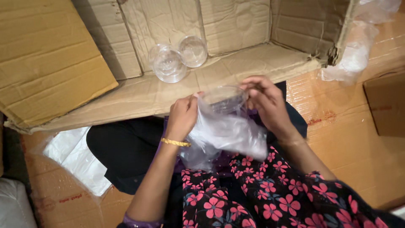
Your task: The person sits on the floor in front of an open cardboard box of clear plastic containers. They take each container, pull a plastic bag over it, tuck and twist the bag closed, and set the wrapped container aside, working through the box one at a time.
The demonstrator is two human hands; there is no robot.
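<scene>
My left hand (182, 116) grips the upper edge of a clear plastic bag (228, 135) that hangs over my lap. My right hand (265, 100) holds a stack of clear plastic cups (224, 98) whose rim sticks out of the bag's mouth. Both hands are close together in front of an open cardboard box (236, 25). A gold bangle sits on my left wrist. Two more clear plastic cups (169, 65) lie on their sides inside the box, at its back wall.
A large box flap (46, 55) rises at the left. Flattened cardboard (354, 143) covers the floor at the right. A white plastic packet (80, 158) lies at the lower left, crumpled clear plastic (358, 46) at the upper right, and a smaller box (386, 103) at the right edge.
</scene>
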